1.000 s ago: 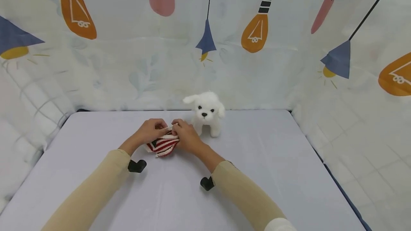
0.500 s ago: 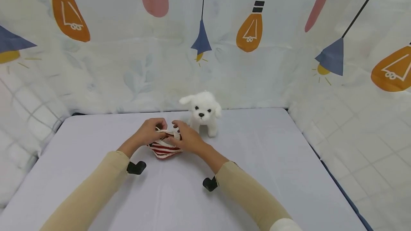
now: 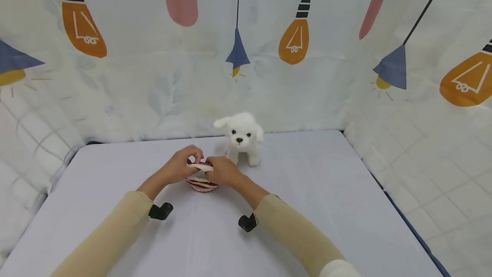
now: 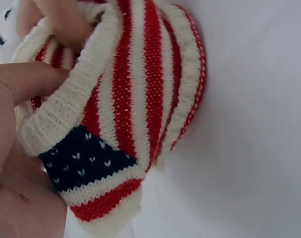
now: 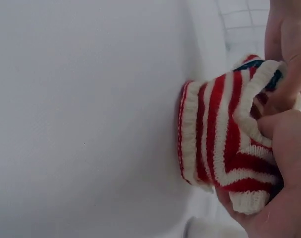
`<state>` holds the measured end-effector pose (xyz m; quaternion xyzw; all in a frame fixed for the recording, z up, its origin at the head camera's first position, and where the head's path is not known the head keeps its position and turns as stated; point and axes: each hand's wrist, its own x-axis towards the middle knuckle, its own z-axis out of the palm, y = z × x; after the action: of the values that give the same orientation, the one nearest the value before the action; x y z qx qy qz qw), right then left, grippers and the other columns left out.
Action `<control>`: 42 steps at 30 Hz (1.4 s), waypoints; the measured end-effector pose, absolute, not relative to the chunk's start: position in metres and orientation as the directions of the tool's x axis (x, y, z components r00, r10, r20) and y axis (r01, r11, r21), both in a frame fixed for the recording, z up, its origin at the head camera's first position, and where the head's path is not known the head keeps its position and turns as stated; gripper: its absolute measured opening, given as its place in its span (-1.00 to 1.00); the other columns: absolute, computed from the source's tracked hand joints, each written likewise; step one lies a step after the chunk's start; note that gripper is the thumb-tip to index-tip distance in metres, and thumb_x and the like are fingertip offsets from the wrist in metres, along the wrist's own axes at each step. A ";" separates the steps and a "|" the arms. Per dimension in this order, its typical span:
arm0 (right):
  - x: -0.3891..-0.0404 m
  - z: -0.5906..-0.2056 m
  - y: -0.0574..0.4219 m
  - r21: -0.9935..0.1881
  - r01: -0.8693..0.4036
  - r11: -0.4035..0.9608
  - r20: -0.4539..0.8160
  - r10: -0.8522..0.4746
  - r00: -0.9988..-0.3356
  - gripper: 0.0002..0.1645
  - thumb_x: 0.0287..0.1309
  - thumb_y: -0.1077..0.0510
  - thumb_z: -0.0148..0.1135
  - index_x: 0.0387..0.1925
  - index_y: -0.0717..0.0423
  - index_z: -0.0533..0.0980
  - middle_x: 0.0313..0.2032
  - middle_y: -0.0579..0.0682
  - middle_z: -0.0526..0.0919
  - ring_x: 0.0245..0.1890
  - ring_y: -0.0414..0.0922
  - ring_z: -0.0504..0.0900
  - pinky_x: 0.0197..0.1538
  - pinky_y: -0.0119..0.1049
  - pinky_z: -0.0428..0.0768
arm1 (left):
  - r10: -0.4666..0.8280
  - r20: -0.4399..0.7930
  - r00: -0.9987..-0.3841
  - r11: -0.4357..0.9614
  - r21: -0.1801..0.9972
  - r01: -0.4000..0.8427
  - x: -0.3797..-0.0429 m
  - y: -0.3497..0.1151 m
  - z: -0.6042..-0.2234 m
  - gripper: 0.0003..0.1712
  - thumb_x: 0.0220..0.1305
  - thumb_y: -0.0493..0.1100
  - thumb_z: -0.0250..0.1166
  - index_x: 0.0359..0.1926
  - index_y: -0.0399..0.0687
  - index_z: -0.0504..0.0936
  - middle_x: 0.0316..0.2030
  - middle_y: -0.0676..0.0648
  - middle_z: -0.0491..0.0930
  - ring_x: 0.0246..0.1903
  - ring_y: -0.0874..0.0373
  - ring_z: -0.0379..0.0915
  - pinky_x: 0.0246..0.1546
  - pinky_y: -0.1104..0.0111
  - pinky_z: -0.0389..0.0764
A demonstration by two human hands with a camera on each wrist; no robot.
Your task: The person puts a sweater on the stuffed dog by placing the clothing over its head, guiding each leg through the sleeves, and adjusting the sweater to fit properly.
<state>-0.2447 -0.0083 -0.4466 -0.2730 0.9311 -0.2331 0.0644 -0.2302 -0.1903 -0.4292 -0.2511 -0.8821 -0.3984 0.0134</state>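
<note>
A small knitted sweater with red and white stripes is held near the white tabletop, its ribbed neck opening facing up. My left hand grips one side of that opening; in the left wrist view the thumb reaches inside the ribbed collar. A navy patch with white flecks shows near a short sleeve. On the opposite side, my right hand pinches the collar, its thumb hooked over the edge in the right wrist view. The sweater's lower hem hangs toward the table.
A white plush dog stands upright just behind and right of the hands, facing forward. Behind it, a printed curtain with lamp and bulb pictures runs along the table's back edge. White cloth covers the table.
The right hand was loosened with fingers raised half a second ago and now grips the collar. The opening is spread wider, and the sweater has shifted slightly right and turned more upright.
</note>
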 end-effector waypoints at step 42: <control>-0.214 -0.392 0.053 -0.477 -0.621 0.622 0.428 -0.452 -0.782 -0.63 0.09 0.27 0.31 -0.03 0.10 0.49 -0.12 -0.06 0.64 -0.22 -0.21 0.58 -0.18 -0.43 0.53 | 0.523 0.173 -0.835 0.458 0.769 0.446 -0.237 -0.165 -0.387 -0.69 0.10 -0.15 0.44 -0.11 0.09 0.60 -0.22 0.03 0.63 -0.21 0.12 0.56 -0.20 0.29 0.56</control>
<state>-0.2144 0.0532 -0.3924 -0.3014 0.8904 -0.3135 -0.1344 -0.2375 -0.1650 -0.3873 -0.2842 -0.8526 -0.4363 -0.0437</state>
